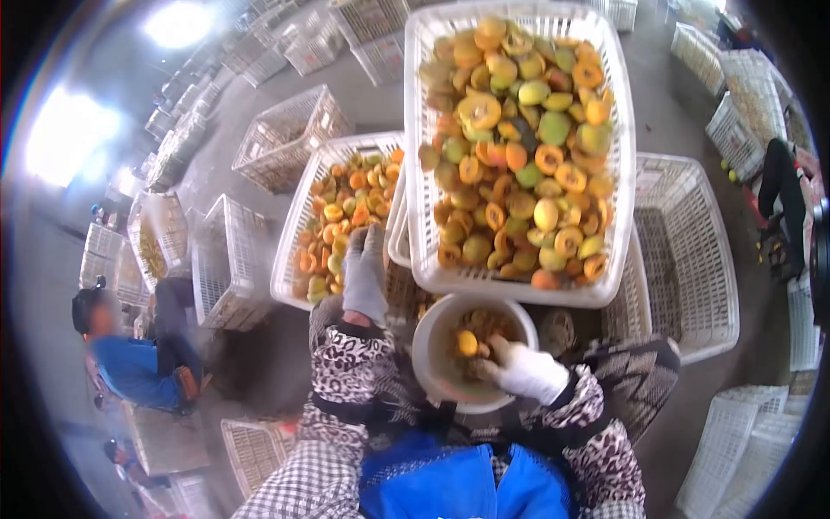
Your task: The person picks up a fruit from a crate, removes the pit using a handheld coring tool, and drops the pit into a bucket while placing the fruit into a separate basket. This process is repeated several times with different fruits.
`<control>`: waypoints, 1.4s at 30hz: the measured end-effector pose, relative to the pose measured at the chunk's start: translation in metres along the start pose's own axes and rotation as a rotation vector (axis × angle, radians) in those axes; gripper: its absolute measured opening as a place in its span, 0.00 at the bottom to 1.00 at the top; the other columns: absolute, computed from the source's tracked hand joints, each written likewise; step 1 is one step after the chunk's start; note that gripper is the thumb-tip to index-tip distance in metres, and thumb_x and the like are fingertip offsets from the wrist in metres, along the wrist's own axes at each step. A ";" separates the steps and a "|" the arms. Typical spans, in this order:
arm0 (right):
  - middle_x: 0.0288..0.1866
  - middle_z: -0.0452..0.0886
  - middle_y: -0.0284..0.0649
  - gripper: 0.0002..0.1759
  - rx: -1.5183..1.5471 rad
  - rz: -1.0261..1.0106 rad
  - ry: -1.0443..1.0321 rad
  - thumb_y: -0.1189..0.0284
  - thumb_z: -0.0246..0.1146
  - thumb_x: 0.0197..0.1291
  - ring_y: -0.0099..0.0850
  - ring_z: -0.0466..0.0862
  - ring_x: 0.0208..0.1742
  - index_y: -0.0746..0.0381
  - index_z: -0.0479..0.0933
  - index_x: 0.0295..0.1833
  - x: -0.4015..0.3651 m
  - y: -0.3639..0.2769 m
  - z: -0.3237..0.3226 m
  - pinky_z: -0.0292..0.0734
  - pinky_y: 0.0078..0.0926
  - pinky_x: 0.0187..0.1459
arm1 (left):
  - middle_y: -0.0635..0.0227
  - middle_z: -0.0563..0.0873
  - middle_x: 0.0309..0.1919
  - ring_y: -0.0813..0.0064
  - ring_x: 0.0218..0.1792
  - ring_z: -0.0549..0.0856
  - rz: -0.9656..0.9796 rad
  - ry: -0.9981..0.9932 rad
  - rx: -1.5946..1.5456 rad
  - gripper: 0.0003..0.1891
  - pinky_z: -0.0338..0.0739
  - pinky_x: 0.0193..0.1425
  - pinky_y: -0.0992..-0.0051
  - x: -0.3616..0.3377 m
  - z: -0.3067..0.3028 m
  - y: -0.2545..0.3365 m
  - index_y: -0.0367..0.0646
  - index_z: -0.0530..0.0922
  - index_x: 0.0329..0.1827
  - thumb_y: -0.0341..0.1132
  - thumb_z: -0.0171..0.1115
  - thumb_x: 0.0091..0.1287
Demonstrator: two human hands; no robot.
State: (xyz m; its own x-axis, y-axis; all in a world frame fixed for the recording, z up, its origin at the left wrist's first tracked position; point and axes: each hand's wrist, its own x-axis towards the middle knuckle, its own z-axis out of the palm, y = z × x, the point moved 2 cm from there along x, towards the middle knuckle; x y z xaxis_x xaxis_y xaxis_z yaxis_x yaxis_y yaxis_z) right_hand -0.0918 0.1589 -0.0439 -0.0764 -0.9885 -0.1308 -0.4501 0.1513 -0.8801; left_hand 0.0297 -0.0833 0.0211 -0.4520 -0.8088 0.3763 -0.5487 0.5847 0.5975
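Observation:
My left hand (pixel 365 275), in a grey glove, reaches over the near right side of a white crate (pixel 282 268) of apricots (pixel 350 195). Its fingers are stretched out, and nothing shows in them. My right hand (pixel 532 374), in a white glove with dirty fingertips, dips into a white bucket (pixel 423 355) between my knees. Those fingers are curled; what they hold, if anything, I cannot make out. A yellow apricot half (pixel 468 343) shows beside them, above darker contents. Just beyond the bucket stands a large, full white crate (pixel 519 296) of whole and halved apricots (pixel 519 164).
A white crate (pixel 722 303) stands at the right, and more crates (pixel 229 259) are at the left. A person in blue (pixel 138 368) sits at the far left. At the right edge, another person's dark-clothed limb (pixel 775 186) shows. Stacked crates (pixel 367 39) line the back.

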 end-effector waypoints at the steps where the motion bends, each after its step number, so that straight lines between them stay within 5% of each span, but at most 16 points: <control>1: 0.23 0.81 0.47 0.20 -0.250 0.075 0.097 0.59 0.59 0.62 0.45 0.83 0.22 0.67 0.71 0.42 -0.013 0.017 0.014 0.77 0.37 0.25 | 0.52 0.79 0.44 0.55 0.45 0.79 -0.153 0.245 0.207 0.14 0.73 0.52 0.59 0.014 0.008 -0.022 0.38 0.77 0.45 0.37 0.68 0.63; 8: 0.16 0.75 0.43 0.10 -0.767 -0.052 0.093 0.69 0.57 0.55 0.40 0.79 0.16 0.66 0.73 0.33 -0.031 0.050 0.023 0.72 0.39 0.17 | 0.56 0.77 0.57 0.57 0.61 0.75 0.662 0.125 -0.134 0.20 0.72 0.62 0.66 0.124 0.071 0.097 0.40 0.73 0.59 0.31 0.63 0.63; 11: 0.18 0.77 0.42 0.11 -0.920 -0.118 0.165 0.65 0.58 0.58 0.39 0.80 0.18 0.63 0.72 0.39 -0.029 0.055 0.025 0.75 0.39 0.19 | 0.52 0.80 0.53 0.51 0.58 0.76 0.290 -0.108 0.126 0.27 0.68 0.64 0.57 0.150 0.128 0.094 0.44 0.65 0.67 0.45 0.54 0.67; 14: 0.20 0.78 0.40 0.14 -1.408 -0.165 0.281 0.61 0.58 0.61 0.39 0.81 0.19 0.59 0.71 0.45 -0.024 0.062 0.044 0.77 0.38 0.21 | 0.54 0.76 0.55 0.55 0.57 0.77 0.290 -0.123 0.125 0.28 0.69 0.62 0.57 0.139 0.130 0.095 0.47 0.65 0.68 0.42 0.59 0.64; 15: 0.19 0.77 0.39 0.13 -0.752 -0.099 0.294 0.62 0.58 0.61 0.38 0.80 0.18 0.60 0.71 0.43 -0.024 0.008 0.012 0.76 0.38 0.20 | 0.54 0.76 0.55 0.55 0.57 0.77 0.289 -0.109 0.122 0.28 0.69 0.62 0.57 0.135 0.116 0.101 0.47 0.65 0.68 0.42 0.59 0.64; 18: 0.22 0.78 0.43 0.13 -0.782 -0.139 0.237 0.64 0.59 0.58 0.41 0.80 0.18 0.63 0.73 0.41 -0.031 0.026 0.027 0.76 0.41 0.20 | 0.56 0.77 0.51 0.57 0.50 0.80 0.204 -0.165 -0.072 0.24 0.76 0.53 0.62 0.102 0.058 0.105 0.43 0.70 0.56 0.37 0.66 0.58; 20: 0.15 0.73 0.49 0.08 -2.148 -0.476 0.099 0.74 0.55 0.44 0.45 0.73 0.11 0.64 0.77 0.20 -0.050 0.060 0.057 0.61 0.53 0.07 | 0.60 0.78 0.49 0.61 0.50 0.80 -0.094 -0.212 -0.501 0.23 0.78 0.50 0.64 0.080 0.041 0.089 0.42 0.71 0.57 0.35 0.64 0.59; 21: 0.15 0.73 0.49 0.08 -2.147 -0.469 0.098 0.74 0.55 0.44 0.45 0.73 0.11 0.64 0.77 0.20 -0.046 0.093 0.067 0.61 0.53 0.07 | 0.64 0.79 0.46 0.64 0.49 0.81 -0.389 -0.247 -0.921 0.22 0.79 0.47 0.66 0.074 0.036 0.080 0.42 0.72 0.58 0.34 0.61 0.60; 23: 0.15 0.74 0.48 0.08 -0.881 -0.414 0.146 0.74 0.55 0.44 0.44 0.73 0.10 0.64 0.78 0.21 -0.048 0.151 0.085 0.60 0.52 0.07 | 0.66 0.78 0.47 0.70 0.48 0.81 -0.655 -0.303 -1.389 0.20 0.81 0.47 0.69 0.057 0.021 0.063 0.41 0.74 0.56 0.33 0.62 0.60; 26: 0.18 0.77 0.47 0.11 -0.645 -0.070 0.053 0.63 0.59 0.59 0.48 0.80 0.18 0.59 0.73 0.34 -0.033 0.030 0.024 0.75 0.47 0.20 | 0.61 0.79 0.54 0.69 0.55 0.81 -0.541 -0.391 -1.443 0.19 0.80 0.59 0.63 0.042 0.031 0.021 0.35 0.72 0.60 0.32 0.60 0.68; 27: 0.18 0.77 0.47 0.12 -0.567 0.244 0.129 0.61 0.59 0.62 0.47 0.80 0.18 0.60 0.75 0.38 -0.019 0.016 0.020 0.75 0.46 0.20 | 0.60 0.79 0.55 0.68 0.56 0.81 -0.573 -0.438 -1.651 0.19 0.80 0.60 0.63 0.034 0.043 0.004 0.35 0.72 0.61 0.33 0.57 0.70; 30: 0.26 0.81 0.47 0.14 -0.177 0.035 0.394 0.68 0.62 0.61 0.47 0.83 0.26 0.61 0.75 0.51 0.002 -0.019 -0.007 0.78 0.40 0.27 | 0.58 0.80 0.54 0.65 0.53 0.83 -0.533 -0.479 -1.559 0.20 0.82 0.57 0.63 0.015 0.031 0.019 0.37 0.70 0.65 0.39 0.51 0.75; 31: 0.29 0.81 0.47 0.16 -0.108 0.056 0.477 0.69 0.62 0.60 0.46 0.83 0.28 0.62 0.74 0.52 0.012 -0.035 -0.014 0.79 0.38 0.30 | 0.57 0.81 0.54 0.63 0.51 0.84 -0.746 -0.440 -1.641 0.21 0.83 0.56 0.63 0.010 0.027 0.027 0.38 0.69 0.66 0.40 0.50 0.75; 35: 0.39 0.79 0.49 0.15 -0.227 -0.199 0.517 0.70 0.64 0.59 0.39 0.81 0.37 0.65 0.77 0.50 0.035 -0.063 -0.026 0.78 0.34 0.30 | 0.52 0.81 0.49 0.57 0.45 0.85 -0.842 -0.544 -1.767 0.25 0.83 0.49 0.59 -0.008 0.043 0.027 0.39 0.66 0.67 0.43 0.52 0.72; 37: 0.26 0.80 0.50 0.13 -0.171 0.044 0.523 0.67 0.64 0.61 0.49 0.82 0.26 0.63 0.72 0.44 0.045 -0.070 -0.029 0.77 0.40 0.27 | 0.51 0.81 0.47 0.54 0.43 0.84 -0.865 -0.541 -1.730 0.24 0.82 0.47 0.57 -0.016 0.048 0.035 0.38 0.68 0.63 0.42 0.52 0.69; 42: 0.25 0.79 0.48 0.15 -0.348 0.104 0.639 0.67 0.63 0.59 0.48 0.82 0.24 0.64 0.72 0.46 0.059 -0.071 -0.020 0.78 0.43 0.25 | 0.49 0.82 0.44 0.55 0.43 0.84 -0.667 -0.479 -1.430 0.21 0.82 0.48 0.59 -0.023 0.047 0.046 0.35 0.71 0.57 0.42 0.49 0.69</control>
State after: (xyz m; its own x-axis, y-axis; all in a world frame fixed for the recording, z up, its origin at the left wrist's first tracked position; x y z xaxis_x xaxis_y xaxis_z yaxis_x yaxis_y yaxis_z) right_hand -0.0826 0.0901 0.0201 -0.5900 -0.7872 0.1798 -0.6609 0.3429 -0.6676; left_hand -0.0178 -0.0348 0.0067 -0.7283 -0.6273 -0.2758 0.2069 -0.5850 0.7842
